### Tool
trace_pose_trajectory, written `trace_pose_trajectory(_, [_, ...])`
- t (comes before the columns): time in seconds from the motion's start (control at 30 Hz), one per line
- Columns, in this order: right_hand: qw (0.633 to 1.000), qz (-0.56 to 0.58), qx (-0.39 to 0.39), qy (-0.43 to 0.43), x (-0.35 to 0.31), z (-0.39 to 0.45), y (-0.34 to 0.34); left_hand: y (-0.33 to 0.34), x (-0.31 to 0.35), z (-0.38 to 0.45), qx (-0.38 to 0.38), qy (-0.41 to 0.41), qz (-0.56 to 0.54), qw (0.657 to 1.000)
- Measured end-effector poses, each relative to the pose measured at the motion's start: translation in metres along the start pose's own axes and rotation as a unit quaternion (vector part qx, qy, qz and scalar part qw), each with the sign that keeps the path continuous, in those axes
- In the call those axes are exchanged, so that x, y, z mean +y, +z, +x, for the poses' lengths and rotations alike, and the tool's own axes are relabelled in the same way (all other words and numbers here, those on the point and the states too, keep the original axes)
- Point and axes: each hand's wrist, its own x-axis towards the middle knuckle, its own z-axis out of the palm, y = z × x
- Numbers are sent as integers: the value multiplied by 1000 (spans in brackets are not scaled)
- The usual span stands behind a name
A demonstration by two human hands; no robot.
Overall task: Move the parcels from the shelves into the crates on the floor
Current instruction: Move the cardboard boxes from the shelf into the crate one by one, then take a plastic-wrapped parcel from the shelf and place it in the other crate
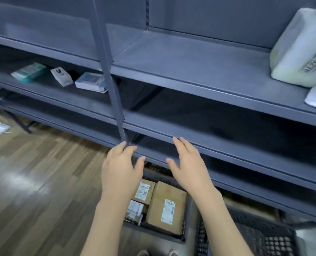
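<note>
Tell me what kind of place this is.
Likely a parcel storeroom or pickup point: grey metal shelving, a numbered bagged parcel on it, and labelled cardboard boxes in a black floor crate.

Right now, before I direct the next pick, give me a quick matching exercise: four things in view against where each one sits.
Things:
1. white bagged parcel
2. three small boxes
3. brown cardboard parcels
4. left hand

Places:
A. in the crate on the floor
B. upper shelf, far right
C. lower shelf, left bay
D. empty, above the crate

Pairs: 1-B, 2-C, 3-A, 4-D
</note>
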Motion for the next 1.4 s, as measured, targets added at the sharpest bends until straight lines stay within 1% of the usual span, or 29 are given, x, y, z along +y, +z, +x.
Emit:
trace_pose_trajectory(0.17, [999,-14,43,12,-6,-24,-27,-27,12,7,4,119,-2,993])
trace_pose_trajectory(0.27, [997,-25,75,15,-4,-37,-46,-38,20,13,-4,157,4,988])
trace_pose_trajectory(0.53, [986,-10,149,76,30,-61,-87,-36,64,18,-42,215,5,976])
trace_pose_trajectory(0.77, [978,-12,188,91,78,-39,-123,-14,124,39,-52,261,20,964])
trace_pose_trajectory(0.93, [967,-32,240,76,120,-9,-184,-8,185,72,-10,281,20,959])
trace_pose_trajectory(1.07, [943,-33,327,57,150,11,-241,-6,243,98,29,312,17,950])
trace_pose_trajectory(1.17, [908,-29,415,51,169,23,-278,-6,292,110,69,365,1,928])
trace_pose_trajectory(1.23, [888,-24,455,57,181,32,-296,-3,326,115,88,408,-4,909])
trace_pose_trajectory(1.3, [888,-18,455,69,191,43,-310,3,358,120,118,473,9,873])
trace_pose_trajectory(1.4, [904,-13,418,87,209,60,-321,17,405,133,175,565,81,802])
